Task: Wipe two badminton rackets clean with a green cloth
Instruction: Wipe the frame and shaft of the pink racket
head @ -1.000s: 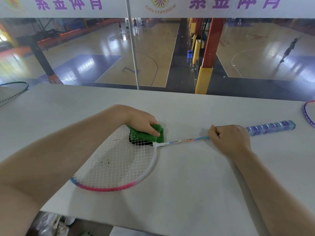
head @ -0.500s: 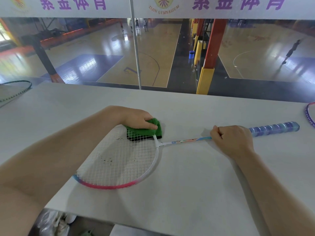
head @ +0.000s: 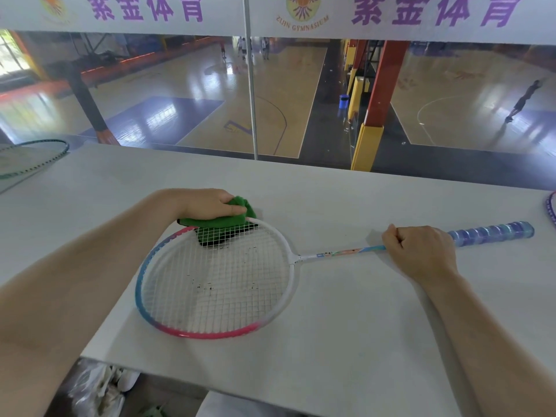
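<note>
A badminton racket (head: pixel 288 257) with a white, blue and pink frame lies flat on the white table (head: pixel 346 326). Dark specks dot its strings. My left hand (head: pixel 207 203) grips a folded green cloth (head: pixel 224 221) at the far edge of the racket head; part of the cloth shows through the strings under the frame. My right hand (head: pixel 421 251) is curled round the shaft where it meets the blue wrapped handle (head: pixel 490 233).
A green-framed racket (head: pixel 33 158) lies at the table's far left edge. A purple racket's rim (head: pixel 550 212) shows at the right edge. A glass barrier with a metal post (head: pixel 251 85) stands behind the table. Bags (head: pixel 99 389) sit below the near edge.
My left hand has slid the green cloth from the racket's throat leftwards along the far rim of the head. My right hand has kept its hold on the shaft.
</note>
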The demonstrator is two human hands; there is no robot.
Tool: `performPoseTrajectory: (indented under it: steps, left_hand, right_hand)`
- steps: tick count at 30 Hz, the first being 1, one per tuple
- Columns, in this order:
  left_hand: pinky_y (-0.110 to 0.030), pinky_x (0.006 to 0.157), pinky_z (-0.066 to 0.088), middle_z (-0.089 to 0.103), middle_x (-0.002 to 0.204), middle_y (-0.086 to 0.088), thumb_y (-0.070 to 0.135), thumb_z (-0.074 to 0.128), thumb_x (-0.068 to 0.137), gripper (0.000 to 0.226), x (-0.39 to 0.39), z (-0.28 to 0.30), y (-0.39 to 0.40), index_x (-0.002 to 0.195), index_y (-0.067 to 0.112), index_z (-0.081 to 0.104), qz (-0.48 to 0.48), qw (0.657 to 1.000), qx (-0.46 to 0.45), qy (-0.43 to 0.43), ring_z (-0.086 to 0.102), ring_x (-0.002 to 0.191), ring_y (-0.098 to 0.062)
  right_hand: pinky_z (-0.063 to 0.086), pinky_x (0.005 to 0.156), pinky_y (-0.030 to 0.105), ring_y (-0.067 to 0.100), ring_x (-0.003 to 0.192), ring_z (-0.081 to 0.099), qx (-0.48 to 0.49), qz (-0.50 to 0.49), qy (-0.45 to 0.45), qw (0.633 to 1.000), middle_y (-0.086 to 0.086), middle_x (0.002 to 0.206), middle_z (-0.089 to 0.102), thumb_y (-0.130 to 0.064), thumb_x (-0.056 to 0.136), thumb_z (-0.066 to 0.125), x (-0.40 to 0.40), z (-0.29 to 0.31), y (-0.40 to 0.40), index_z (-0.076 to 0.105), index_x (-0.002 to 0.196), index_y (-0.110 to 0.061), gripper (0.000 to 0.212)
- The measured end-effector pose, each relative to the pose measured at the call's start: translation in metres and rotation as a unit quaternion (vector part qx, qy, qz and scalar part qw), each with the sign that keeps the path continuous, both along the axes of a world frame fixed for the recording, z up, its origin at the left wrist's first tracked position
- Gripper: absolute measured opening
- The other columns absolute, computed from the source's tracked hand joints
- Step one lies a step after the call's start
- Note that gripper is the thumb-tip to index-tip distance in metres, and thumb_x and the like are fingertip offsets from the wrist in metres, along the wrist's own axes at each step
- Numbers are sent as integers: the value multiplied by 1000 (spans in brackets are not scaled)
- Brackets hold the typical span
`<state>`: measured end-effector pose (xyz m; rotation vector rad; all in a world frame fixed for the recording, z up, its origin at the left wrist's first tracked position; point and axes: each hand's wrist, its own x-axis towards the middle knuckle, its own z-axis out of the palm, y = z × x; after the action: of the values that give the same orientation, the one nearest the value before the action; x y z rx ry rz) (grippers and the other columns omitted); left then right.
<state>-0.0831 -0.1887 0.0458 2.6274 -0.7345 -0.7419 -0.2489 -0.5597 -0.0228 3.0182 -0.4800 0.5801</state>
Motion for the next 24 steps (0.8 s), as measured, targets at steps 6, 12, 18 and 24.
performPoseTrajectory:
  steps: [6,12,18,24]
  left_hand:
    - [-32,71,47,63,80,-2,54,41,99,50,-9,2,36,97,8,61,45,999,-3,6,57,66,-13]
    - [-29,65,43,61,74,-2,49,43,100,46,-17,-1,61,91,9,62,112,992,-44,-27,55,63,-13]
    - [-34,77,51,71,89,-12,53,46,98,48,-20,-8,75,98,10,67,208,969,-135,-17,64,73,-21]
    - [-37,72,54,69,82,-12,50,50,97,47,-32,-11,86,103,6,65,388,818,-397,149,66,64,-23]
  right_hand:
    - [25,51,31,30,51,44,3,1,-2,1000,5,45,46,-29,98,42,-1,1,3,43,47,-17,53]
    - [27,55,32,32,59,51,5,-8,0,1000,10,56,59,-30,98,39,-3,4,4,46,50,-18,50]
    - [29,59,33,30,63,49,18,-35,16,999,7,58,53,-32,99,37,-8,12,8,47,53,-19,49]
    - [35,62,34,29,67,50,37,-50,13,998,6,64,55,-33,100,36,-22,19,6,55,63,-17,44]
